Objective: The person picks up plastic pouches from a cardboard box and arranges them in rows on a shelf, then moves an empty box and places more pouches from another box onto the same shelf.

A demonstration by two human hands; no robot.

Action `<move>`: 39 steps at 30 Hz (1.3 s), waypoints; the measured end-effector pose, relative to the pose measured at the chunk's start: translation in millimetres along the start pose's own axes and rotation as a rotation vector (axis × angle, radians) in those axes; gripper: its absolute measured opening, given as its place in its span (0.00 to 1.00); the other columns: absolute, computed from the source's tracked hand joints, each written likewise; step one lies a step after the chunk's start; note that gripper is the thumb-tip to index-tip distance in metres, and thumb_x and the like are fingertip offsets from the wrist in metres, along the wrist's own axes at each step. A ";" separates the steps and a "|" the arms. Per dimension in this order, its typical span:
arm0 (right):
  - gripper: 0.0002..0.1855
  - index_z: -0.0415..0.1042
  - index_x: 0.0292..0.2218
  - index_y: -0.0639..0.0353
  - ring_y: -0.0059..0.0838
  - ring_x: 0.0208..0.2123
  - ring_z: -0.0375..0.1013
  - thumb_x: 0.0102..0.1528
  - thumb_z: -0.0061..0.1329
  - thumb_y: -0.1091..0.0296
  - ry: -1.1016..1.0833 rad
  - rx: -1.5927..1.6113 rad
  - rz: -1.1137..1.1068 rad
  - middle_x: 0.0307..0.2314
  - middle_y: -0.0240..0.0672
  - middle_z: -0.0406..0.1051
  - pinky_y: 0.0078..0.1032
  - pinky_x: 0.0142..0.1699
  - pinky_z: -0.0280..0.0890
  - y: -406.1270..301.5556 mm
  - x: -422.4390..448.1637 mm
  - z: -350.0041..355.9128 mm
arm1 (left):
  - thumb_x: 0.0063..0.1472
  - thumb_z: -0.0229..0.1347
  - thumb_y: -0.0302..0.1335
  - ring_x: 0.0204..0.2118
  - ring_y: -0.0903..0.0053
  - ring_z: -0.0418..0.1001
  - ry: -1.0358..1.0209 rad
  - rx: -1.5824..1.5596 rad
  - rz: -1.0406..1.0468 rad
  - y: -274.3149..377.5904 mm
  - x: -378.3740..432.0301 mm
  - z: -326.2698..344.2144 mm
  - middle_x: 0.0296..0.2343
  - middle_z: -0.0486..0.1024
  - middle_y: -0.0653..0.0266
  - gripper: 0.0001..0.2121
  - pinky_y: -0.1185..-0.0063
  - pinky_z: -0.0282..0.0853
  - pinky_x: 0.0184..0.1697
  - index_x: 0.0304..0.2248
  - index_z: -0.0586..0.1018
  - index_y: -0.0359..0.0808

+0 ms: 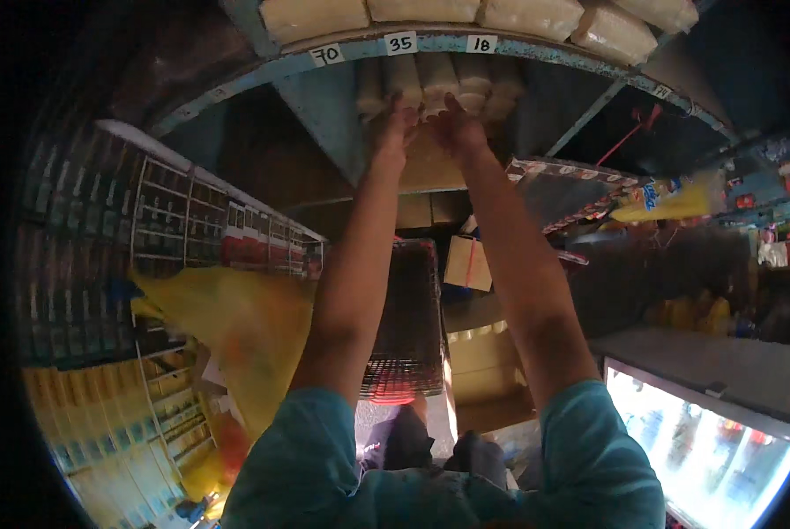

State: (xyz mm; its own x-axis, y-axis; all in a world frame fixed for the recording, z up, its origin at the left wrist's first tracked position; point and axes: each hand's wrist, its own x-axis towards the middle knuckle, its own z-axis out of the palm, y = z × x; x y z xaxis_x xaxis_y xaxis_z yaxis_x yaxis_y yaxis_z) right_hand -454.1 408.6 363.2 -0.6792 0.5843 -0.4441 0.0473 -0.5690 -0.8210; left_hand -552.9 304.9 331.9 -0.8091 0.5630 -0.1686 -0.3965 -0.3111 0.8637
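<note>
Both my arms stretch forward into a shelf compartment beneath a blue metal shelf edge. A row of pale, filled plastic packs (438,76) lies in there, their rounded ends facing me. My left hand (401,125) is at the front ends of the left packs, with fingers apart. Close beside it, my right hand (460,129) is at the middle packs, its fingers spread and pointing inward. Neither hand visibly grips a pack; exact contact is hard to tell in the shade.
Larger pale packs (428,10) line the shelf above, over its edge (355,51) with handwritten tags. Below my arms is a dark wire basket (405,370). A yellow plastic bag (249,330) hangs by the wire rack (163,225); cartons (484,370) and a lit display fridge (699,449) are right.
</note>
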 end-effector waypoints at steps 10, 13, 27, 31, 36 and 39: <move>0.26 0.70 0.45 0.48 0.21 0.25 0.65 0.57 0.50 0.38 0.044 0.148 -0.065 0.29 0.26 0.71 0.25 0.30 0.57 11.2 39.7 35.0 | 0.52 0.66 0.44 0.19 0.76 0.72 0.153 0.220 -0.022 31.6 34.9 10.7 0.32 0.78 0.62 0.26 0.76 0.67 0.23 0.43 0.77 0.31; 0.21 0.70 0.45 0.47 0.22 0.29 0.67 0.59 0.48 0.41 0.099 -0.152 -0.255 0.31 0.27 0.71 0.28 0.32 0.60 10.6 78.8 23.0 | 0.53 0.67 0.38 0.37 0.71 0.75 -0.021 0.438 0.208 40.6 49.8 20.4 0.50 0.72 0.64 0.39 0.74 0.71 0.38 0.61 0.62 0.40; 0.13 0.73 0.31 0.59 0.20 0.27 0.71 0.60 0.51 0.58 0.105 -0.679 0.146 0.23 0.31 0.73 0.27 0.33 0.66 343.5 -323.6 -109.9 | 0.57 0.62 0.38 0.52 0.60 0.62 -0.237 1.117 0.399 -10.0 61.6 -27.7 0.56 0.61 0.50 0.35 0.68 0.60 0.51 0.59 0.62 0.34; 0.19 0.71 0.38 0.57 0.31 0.31 0.74 0.56 0.52 0.50 0.176 -0.772 0.653 0.28 0.41 0.74 0.33 0.36 0.68 438.6 -490.6 -219.3 | 0.58 0.61 0.38 0.55 0.56 0.59 -0.272 1.170 0.404 -28.6 50.9 -1.0 0.57 0.59 0.46 0.34 0.66 0.57 0.54 0.59 0.63 0.32; 0.16 0.74 0.36 0.57 0.36 0.30 0.73 0.57 0.52 0.52 0.521 -0.624 0.380 0.27 0.45 0.73 0.36 0.36 0.67 454.2 -551.5 -287.6 | 0.58 0.60 0.38 0.59 0.51 0.54 -0.140 1.350 0.585 -16.3 21.5 13.2 0.59 0.56 0.41 0.33 0.63 0.53 0.59 0.58 0.63 0.30; 0.21 0.72 0.25 0.62 0.22 0.22 0.70 0.59 0.53 0.52 0.742 -0.548 0.304 0.21 0.35 0.73 0.29 0.28 0.65 435.1 -561.0 -314.6 | 0.58 0.59 0.38 0.62 0.48 0.52 -0.047 1.342 0.828 -32.9 -50.4 28.0 0.60 0.54 0.38 0.32 0.61 0.50 0.62 0.57 0.64 0.29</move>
State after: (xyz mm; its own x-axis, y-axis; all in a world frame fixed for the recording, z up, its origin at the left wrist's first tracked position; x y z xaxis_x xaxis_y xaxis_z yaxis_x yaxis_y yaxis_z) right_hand 178.0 15.3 142.2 0.0437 0.7802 -0.6240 0.6066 -0.5170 -0.6039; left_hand -486.9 308.1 325.3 -0.5743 0.6179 0.5370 0.8095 0.3312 0.4847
